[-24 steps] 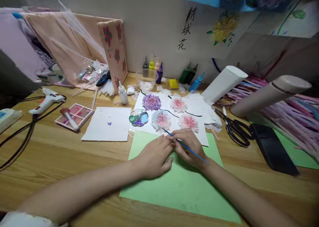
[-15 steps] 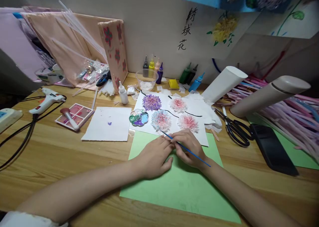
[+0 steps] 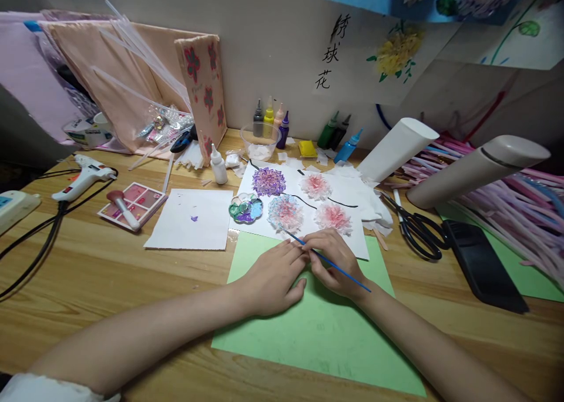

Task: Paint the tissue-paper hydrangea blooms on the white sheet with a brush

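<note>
My right hand [image 3: 333,262] pinches a thin blue paintbrush [image 3: 352,279], its tip at the lower edge of a pink-and-blue paper flower [image 3: 285,211]. My left hand [image 3: 273,277] lies flat with fingers stretched out on a green sheet [image 3: 317,331], its fingertips touching the right hand. The flower sits with three others on a white sheet [image 3: 348,190]: a purple one [image 3: 268,181] and two pink ones [image 3: 315,185] [image 3: 333,216]. A small paint palette [image 3: 245,208] rests just left of them.
Black scissors [image 3: 416,231] and a dark phone-like slab [image 3: 482,265] lie to the right, beside a lamp arm [image 3: 476,167]. A blank white paper [image 3: 191,218], makeup palette [image 3: 132,204] and glue gun [image 3: 83,176] lie left. Paint bottles [image 3: 269,116] and a bowl [image 3: 259,140] stand at the back.
</note>
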Demonstrator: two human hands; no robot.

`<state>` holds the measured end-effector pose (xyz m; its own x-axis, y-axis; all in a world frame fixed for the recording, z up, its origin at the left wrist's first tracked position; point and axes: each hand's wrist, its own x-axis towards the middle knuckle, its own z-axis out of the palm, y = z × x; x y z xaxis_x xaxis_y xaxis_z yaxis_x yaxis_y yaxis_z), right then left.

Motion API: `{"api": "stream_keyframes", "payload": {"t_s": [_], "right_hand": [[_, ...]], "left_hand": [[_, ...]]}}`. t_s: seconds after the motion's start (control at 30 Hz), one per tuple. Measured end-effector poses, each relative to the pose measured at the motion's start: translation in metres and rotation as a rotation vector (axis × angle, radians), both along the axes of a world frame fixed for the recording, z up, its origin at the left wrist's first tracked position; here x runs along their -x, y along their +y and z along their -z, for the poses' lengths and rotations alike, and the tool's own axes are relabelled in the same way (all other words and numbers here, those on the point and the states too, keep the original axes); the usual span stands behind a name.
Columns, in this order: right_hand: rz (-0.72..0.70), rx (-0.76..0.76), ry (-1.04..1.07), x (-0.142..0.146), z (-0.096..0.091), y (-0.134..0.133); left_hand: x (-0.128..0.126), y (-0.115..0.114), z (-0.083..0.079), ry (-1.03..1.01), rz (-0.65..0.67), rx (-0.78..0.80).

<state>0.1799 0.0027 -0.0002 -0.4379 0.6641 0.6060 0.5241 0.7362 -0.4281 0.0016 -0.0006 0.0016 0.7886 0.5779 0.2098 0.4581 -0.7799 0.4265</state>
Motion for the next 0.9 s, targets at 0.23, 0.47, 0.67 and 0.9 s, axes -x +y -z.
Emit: {"api": "stream_keyframes", "payload": {"t_s": [0.23, 0.47, 0.67, 0.9], "right_hand": [[-0.046, 0.016, -0.014, 0.0007, -0.0015, 0.0012], [-0.019, 0.018, 0.054, -0.0019, -0.0011, -0.0009], [-0.011, 0.026, 0.045, -0.0014, 0.0007, 0.0002], [-0.014, 0.052, 0.012, 0.0014, -0.0027, 0.0019]], "left_hand": [[0.0015, 0.0002, 0.0001, 0.016, 0.001, 0.014], [0.0009, 0.0001, -0.0015, -0.012, 0.007, 0.028], [0.0004, 0.0, -0.0007, -0.009, 0.002, 0.023], [0.0012, -0.0004, -0.001, -0.001, 0.001, 0.03]]}}
